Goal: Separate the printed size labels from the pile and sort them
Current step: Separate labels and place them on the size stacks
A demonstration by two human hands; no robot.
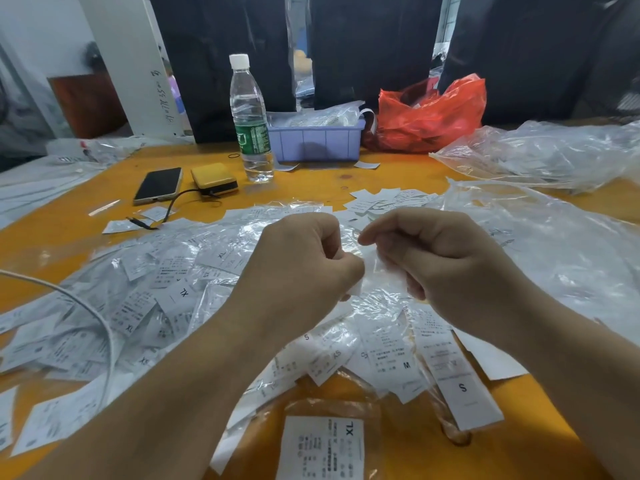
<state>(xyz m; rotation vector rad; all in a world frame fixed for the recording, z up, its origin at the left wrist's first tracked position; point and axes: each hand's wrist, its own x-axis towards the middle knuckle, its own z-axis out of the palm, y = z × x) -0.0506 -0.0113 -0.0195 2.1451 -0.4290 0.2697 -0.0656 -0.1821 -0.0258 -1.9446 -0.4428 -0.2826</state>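
- The pile of size labels [145,306] sprawls across the left and middle of the desk [69,216], mixed with crumpled clear plastic film [554,258]; XL, XS, S and M prints face every which way, so most of the sorting looks undone.
- A few labels lie apart at the near edge: an XL label [322,445], an S label [464,386] and an M label [398,362] (whether these are deliberate stacks or strays I cannot tell).
- A smaller loose heap of labels [384,200] sits beyond the hands, possibly a set-aside group.
- The left hand [304,268] is curled tight, pinching a small white label scrap [355,289] between thumb and fingers.
- The right hand [440,261] is also curled, fingertips pinching what seems to be thin clear film or a label just beside the left hand's grip; the exact thing is too blurred to name.
- Farther back stand a water bottle [250,123], a purple tray [317,142], a red bag [433,112], a phone [158,185] and a yellow power bank [214,178].
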